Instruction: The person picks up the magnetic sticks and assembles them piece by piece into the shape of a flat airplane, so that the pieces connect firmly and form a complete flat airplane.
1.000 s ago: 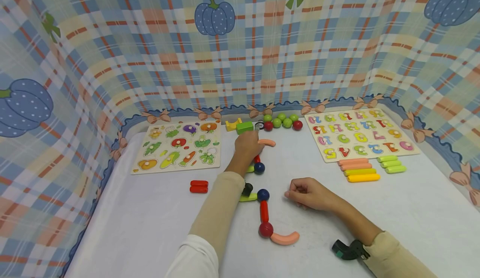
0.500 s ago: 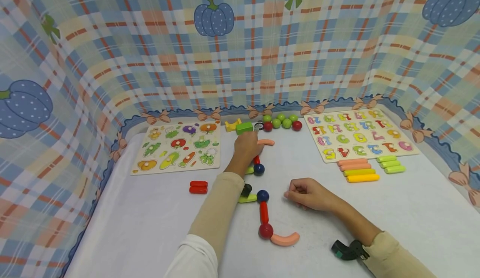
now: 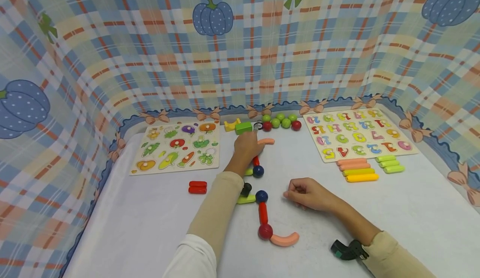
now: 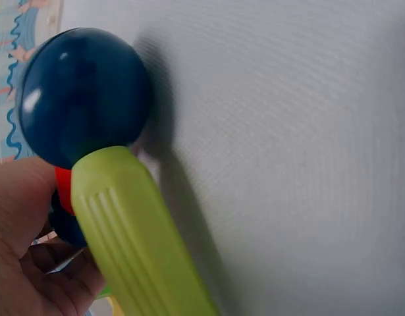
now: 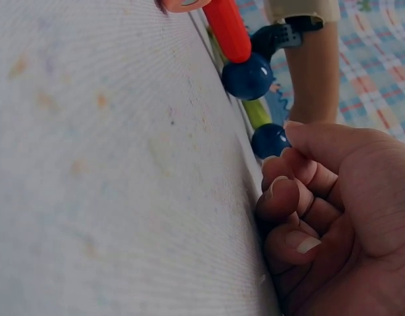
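My left hand (image 3: 247,144) reaches to the back middle of the table. In the left wrist view its thumb and fingers hold a dark blue ball (image 4: 66,224), partly hidden, at the far end of a red rod (image 4: 64,187). A nearer dark blue ball (image 4: 83,99) links that rod to a lime green rod (image 4: 136,230). A pink curved piece (image 3: 266,141) pokes out right of the hand. My right hand (image 3: 309,194) rests on the table, fingers loosely curled around nothing. Left of it lies a joined run of blue ball (image 3: 261,196), red rod, red ball (image 3: 265,231) and pink curve (image 3: 285,239).
A vegetable puzzle board (image 3: 176,148) lies at back left, a number puzzle board (image 3: 360,135) at back right. Green balls (image 3: 286,123) and red balls (image 3: 296,125) sit at the back, beside a green block (image 3: 243,128). Loose rods (image 3: 361,178) lie right, two red ones (image 3: 197,190) left.
The whole head view has shifted very slightly. Both hands and the pieces otherwise stay where they were.
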A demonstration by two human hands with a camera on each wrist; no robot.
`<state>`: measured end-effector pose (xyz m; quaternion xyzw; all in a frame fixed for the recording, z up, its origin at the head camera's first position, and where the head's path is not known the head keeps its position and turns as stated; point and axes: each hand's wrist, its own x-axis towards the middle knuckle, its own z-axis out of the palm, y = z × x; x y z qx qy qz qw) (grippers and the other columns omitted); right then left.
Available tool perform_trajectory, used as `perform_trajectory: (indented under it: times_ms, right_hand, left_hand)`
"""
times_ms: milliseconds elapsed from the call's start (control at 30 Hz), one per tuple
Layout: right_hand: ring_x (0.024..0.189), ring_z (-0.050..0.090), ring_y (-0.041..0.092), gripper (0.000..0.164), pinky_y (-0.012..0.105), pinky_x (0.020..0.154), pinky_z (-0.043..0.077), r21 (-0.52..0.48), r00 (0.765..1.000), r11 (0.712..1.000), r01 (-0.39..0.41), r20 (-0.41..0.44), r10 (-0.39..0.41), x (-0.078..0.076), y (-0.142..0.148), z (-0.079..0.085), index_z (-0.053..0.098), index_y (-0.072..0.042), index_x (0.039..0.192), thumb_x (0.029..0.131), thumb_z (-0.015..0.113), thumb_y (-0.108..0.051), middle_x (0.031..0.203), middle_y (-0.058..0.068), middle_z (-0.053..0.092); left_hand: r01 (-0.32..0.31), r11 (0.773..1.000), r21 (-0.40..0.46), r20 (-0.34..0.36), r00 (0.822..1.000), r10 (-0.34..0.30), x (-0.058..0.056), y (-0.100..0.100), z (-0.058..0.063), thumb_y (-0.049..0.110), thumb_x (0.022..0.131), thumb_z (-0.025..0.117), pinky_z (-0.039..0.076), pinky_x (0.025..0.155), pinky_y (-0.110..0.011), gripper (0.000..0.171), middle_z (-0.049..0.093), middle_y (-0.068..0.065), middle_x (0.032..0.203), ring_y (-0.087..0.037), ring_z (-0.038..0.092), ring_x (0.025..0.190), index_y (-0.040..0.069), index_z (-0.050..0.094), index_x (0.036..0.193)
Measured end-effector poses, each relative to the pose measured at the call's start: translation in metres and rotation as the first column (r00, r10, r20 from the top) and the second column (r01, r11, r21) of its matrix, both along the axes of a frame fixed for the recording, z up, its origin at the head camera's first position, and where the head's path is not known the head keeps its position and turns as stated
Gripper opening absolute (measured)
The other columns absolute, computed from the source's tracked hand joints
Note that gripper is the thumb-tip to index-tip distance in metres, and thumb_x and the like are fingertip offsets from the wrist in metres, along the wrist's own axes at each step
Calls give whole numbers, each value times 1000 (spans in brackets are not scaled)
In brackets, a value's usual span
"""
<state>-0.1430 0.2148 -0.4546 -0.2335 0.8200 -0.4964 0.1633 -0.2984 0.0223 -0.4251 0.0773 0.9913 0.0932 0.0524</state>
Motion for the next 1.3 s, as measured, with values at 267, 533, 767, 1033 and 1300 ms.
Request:
perform_trajectory:
  times_ms: [267, 533, 767, 1033, 1300]
  right_hand:
    - [46, 48, 13, 20, 25, 43, 41, -3, 1000, 1000, 2, -3, -2, 0, 0, 0, 57, -12, 78, 88, 59, -29, 58, 1, 53]
    - [46, 48, 13, 20, 25, 43, 41, 2, 1000, 1000, 2, -9, -2, 1, -1, 1, 57, -11, 77, 88, 59, -29, 57, 0, 53]
    - [46, 47, 13, 20, 23, 43, 40, -4, 1000, 1000, 9, -15, -9, 1, -1, 2, 57, -11, 77, 88, 60, -27, 58, 3, 53]
    - [47, 48, 14, 19, 24, 44, 42, -5, 1000, 1000, 11, 0, -11, 2, -2, 5, 57, -10, 78, 88, 59, -26, 59, 5, 54]
    - [47, 47, 16, 16, 22, 44, 40, -31, 1000, 1000, 2, -12, -3, 12, -9, 28, 56, 0, 78, 89, 58, -12, 60, 17, 53]
  left_hand:
    - [22, 1000, 17, 25, 999, -22, 3, 0, 6, 44, 82, 59, 42, 56, -28, 43, 53, -1, 77, -15, 50, 65, 12, 60, 111]
    - [10, 999, 44, 63, 998, -13, 4, 0, 9, 41, 84, 58, 41, 51, -27, 30, 53, -1, 74, -15, 50, 62, 12, 60, 93]
    - [-43, 997, 57, 84, 996, 38, 6, -3, 14, 41, 83, 58, 40, 52, -27, 29, 55, -1, 72, -15, 51, 62, 13, 61, 90]
    - [-57, 998, 14, 100, 993, 56, 8, -6, 15, 47, 79, 60, 41, 52, -27, 40, 54, -1, 71, -16, 50, 62, 11, 60, 96]
    - [-41, 999, -5, 106, 994, 41, 11, -7, 17, 43, 81, 59, 41, 53, -28, 36, 54, -2, 72, -17, 51, 64, 11, 60, 98]
